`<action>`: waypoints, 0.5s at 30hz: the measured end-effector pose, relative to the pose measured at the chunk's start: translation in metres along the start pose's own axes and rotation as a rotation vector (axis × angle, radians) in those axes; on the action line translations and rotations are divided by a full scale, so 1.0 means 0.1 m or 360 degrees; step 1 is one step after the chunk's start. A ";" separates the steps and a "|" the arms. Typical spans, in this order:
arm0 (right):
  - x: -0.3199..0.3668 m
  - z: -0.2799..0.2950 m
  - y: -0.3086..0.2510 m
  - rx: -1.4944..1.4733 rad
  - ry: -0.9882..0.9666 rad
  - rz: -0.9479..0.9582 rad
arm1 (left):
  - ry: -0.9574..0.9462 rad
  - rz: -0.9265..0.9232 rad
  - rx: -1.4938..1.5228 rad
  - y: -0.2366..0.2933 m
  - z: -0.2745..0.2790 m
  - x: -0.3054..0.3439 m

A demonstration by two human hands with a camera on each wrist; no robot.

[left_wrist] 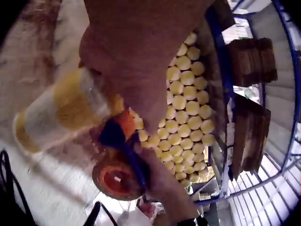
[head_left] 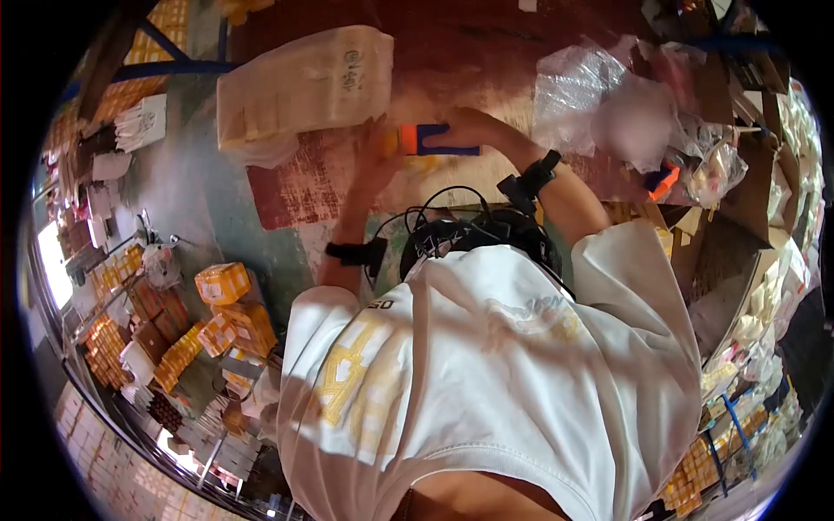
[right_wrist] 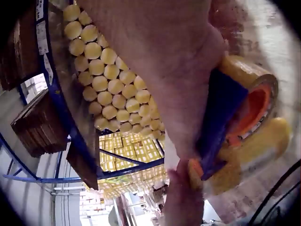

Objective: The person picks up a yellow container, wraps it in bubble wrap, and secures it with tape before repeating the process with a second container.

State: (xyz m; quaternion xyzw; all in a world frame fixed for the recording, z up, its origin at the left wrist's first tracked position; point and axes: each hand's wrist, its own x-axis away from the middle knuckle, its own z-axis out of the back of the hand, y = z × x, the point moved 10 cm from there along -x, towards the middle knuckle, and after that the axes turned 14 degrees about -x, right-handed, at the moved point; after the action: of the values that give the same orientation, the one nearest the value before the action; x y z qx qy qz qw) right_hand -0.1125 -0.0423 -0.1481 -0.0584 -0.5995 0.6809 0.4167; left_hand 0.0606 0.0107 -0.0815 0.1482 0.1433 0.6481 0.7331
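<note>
My right hand (head_left: 478,130) grips a blue and orange tape dispenser (head_left: 447,141) loaded with a roll of yellow tape (right_wrist: 251,70), whose core is orange. Right beside the dispenser is a short cylindrical parcel (left_wrist: 44,120), pale with yellow tape bands round it. At the parcel's end, close to the dispenser's orange front, my left hand (head_left: 375,156) holds it. The left wrist view hides most of those fingers behind the hand itself. Both hands work low over a worn red and bare-patched surface (head_left: 304,187).
A large plastic-wrapped package (head_left: 304,91) lies at the far left. Clear plastic wrap (head_left: 582,82) and a second blue and orange dispenser (head_left: 665,182) lie on the right, by open cardboard boxes (head_left: 730,234). Stacked yellow-ended rolls (left_wrist: 186,103) fill a blue-framed rack.
</note>
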 end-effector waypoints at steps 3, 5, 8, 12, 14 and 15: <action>0.15 0.01 -0.13 0.0048 0.0073 -0.0087 | 0.0120 0.0214 -0.0047 -0.20 -0.10 0.01; 0.32 0.03 -0.15 -0.0051 -0.0003 -0.0197 | 0.0153 0.0204 -0.0084 -0.20 -0.09 0.05; 0.57 0.08 -0.35 -0.0115 0.0001 -0.0317 | 0.0300 0.0149 -0.0275 0.06 -0.02 0.05; 0.66 0.11 -0.25 -0.0021 0.0127 -0.0433 | 0.0440 0.0431 -0.0247 0.25 -0.01 0.09; 0.70 0.11 -0.09 0.0088 0.0123 -0.0614 | 0.0237 0.0435 -0.0499 0.42 0.05 0.09; 0.75 0.14 -0.10 0.0051 0.0165 -0.0656 | 0.0243 0.0404 -0.0670 0.50 0.03 0.09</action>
State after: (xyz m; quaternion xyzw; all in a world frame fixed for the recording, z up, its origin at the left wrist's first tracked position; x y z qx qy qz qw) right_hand -0.1646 -0.0057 -0.1042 0.0372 -0.5655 0.5868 0.5784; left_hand 0.0170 0.0249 -0.0590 -0.0403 0.0405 0.7598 0.6476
